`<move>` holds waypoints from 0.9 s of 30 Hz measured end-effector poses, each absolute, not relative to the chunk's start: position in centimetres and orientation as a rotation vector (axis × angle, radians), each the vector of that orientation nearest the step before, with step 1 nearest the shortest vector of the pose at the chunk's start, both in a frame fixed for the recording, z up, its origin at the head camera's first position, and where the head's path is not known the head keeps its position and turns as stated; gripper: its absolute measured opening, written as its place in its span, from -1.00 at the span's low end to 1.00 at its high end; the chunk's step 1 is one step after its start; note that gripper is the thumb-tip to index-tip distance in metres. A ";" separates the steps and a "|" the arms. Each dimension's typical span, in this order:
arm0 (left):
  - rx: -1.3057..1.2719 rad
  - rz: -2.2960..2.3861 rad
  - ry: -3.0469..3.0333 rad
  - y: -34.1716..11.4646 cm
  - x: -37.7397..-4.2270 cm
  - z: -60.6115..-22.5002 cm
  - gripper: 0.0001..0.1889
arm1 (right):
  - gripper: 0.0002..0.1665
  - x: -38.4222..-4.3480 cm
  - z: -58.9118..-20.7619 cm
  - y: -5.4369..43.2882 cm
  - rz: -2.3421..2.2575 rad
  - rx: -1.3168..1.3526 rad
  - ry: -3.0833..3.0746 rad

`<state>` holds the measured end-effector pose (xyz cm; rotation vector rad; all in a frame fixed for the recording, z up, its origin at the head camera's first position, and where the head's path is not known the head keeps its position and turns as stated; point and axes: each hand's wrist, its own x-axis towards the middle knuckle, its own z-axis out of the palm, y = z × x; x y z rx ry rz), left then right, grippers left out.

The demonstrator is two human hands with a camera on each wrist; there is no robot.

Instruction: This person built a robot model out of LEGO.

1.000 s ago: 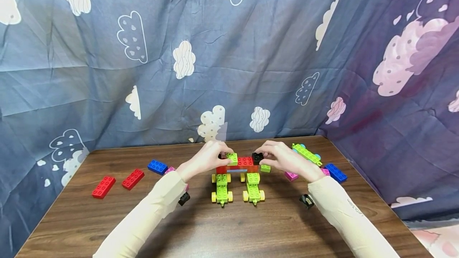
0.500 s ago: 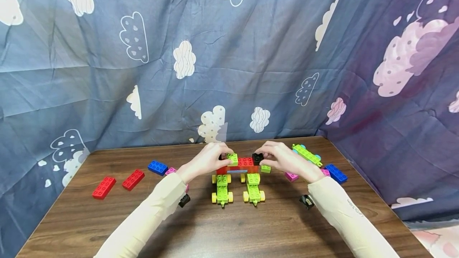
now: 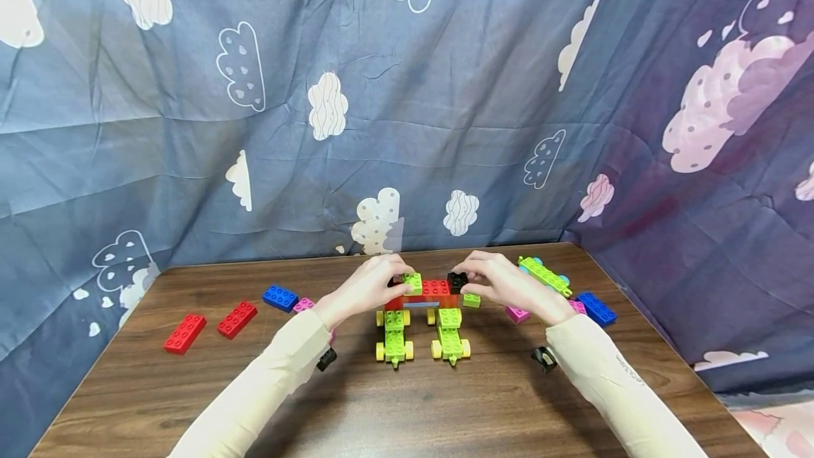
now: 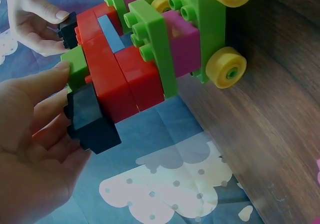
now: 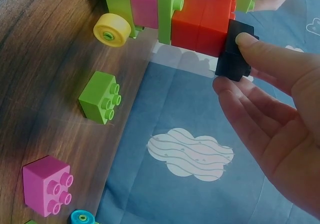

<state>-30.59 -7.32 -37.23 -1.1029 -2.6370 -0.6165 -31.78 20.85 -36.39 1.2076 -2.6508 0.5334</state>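
A toy-brick build stands mid-table: two green wheeled bases (image 3: pixel 394 348) with yellow wheels, carrying a red brick span (image 3: pixel 435 288) with a blue strip in its front. Pink bricks (image 4: pixel 181 41) show between green pieces under the span. At its left end, my left hand (image 3: pixel 372 281) grips a green brick (image 4: pixel 76 66) and a dark black brick (image 4: pixel 92 119), thumb on the green one, fingers behind the black one. My right hand (image 3: pixel 502 280) pinches another black brick (image 5: pixel 235 51) at the right end, between thumb and fingertips. Both black bricks sit against the red span.
Two red bricks (image 3: pixel 185 333) and a blue brick (image 3: pixel 280 296) lie on the left. On the right are a loose green brick (image 5: pixel 100 98), a pink brick (image 5: pixel 47 186), a blue brick (image 3: pixel 596 307) and another green wheeled base (image 3: pixel 544 274). A cloud-patterned cloth (image 3: pixel 407 126) hangs behind the table.
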 end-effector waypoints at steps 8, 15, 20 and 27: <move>-1.058 -0.643 -2.668 -7.6 -30.8 -37.6 -0.71 | -0.69 -31.7 -36.4 20.7 0.533 1.195 -2.671; -1.055 -0.691 -2.673 -8.1 -30.9 -37.7 -0.68 | -0.67 -31.8 -36.6 20.6 0.526 1.185 -2.675; -1.052 -0.684 -2.673 -8.2 -30.8 -37.7 -0.69 | -0.67 -31.6 -36.7 20.7 0.527 1.183 -2.651; -1.053 -0.687 -2.667 -8.3 -30.7 -37.6 -0.74 | -0.60 -31.3 -36.8 21.3 0.554 1.153 -2.637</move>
